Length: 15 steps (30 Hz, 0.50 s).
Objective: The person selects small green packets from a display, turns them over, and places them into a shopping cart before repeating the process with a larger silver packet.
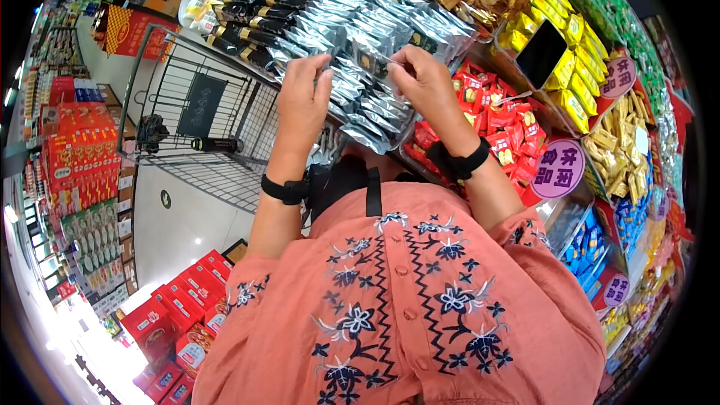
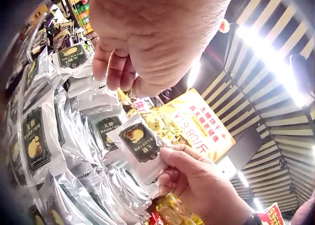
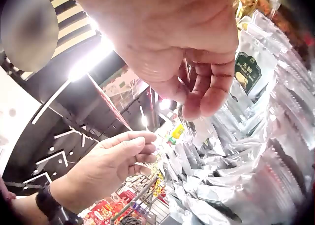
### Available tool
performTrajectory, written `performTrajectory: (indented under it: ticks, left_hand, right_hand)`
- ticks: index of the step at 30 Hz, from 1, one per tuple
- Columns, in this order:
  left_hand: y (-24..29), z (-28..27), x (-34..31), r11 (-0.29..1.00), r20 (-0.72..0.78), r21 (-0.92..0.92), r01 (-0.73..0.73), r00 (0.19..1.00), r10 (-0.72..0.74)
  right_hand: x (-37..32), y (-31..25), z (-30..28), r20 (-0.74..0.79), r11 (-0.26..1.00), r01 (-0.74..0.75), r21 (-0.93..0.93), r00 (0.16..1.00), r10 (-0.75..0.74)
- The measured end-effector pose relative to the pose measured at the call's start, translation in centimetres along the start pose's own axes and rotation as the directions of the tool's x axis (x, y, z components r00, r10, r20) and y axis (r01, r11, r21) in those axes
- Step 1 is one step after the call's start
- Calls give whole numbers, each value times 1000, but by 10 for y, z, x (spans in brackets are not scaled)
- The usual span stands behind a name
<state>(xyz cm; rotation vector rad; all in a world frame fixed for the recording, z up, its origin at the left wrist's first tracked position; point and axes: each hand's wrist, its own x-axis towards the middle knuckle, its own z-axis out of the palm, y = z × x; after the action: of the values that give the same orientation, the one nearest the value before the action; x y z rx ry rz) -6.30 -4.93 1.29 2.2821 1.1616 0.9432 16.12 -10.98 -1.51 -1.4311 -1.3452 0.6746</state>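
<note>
My right hand (image 1: 426, 82) pinches one edge of a silver biscuit packet (image 2: 139, 147) between thumb and fingers. The packet has a dark green label with a picture of a biscuit and faces the left wrist view. Beneath both hands lies a heap of matching silver packets (image 1: 337, 30). My left hand (image 1: 304, 91) hovers over the heap's near left part, fingers loosely bent with nothing between them. A ring shows on one of its fingers in the left wrist view.
Right of the heap lie red packets (image 1: 510, 131) and yellow packets (image 1: 574, 52), with a black phone-like screen (image 1: 541, 55) over the yellow ones. Black packets (image 1: 259, 7) border the heap's left. A wire shopping cart (image 1: 202, 105) stands at left, beyond it stacked red boxes (image 1: 82, 135).
</note>
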Motion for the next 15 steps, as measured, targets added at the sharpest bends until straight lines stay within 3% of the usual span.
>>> performTrajectory:
  ticks: [2, 15]
  left_hand:
    - [2, -2, -4, 996, 10, -50, 70, 998, -70]
    - [0, 16, -25, 982, 120, -111, 155, 983, -142]
  right_hand:
    - [3, -1, 5, -30, 1000, 7, -26, 1000, -8]
    - [16, 5, 31, -73, 968, 156, -195, 982, -173]
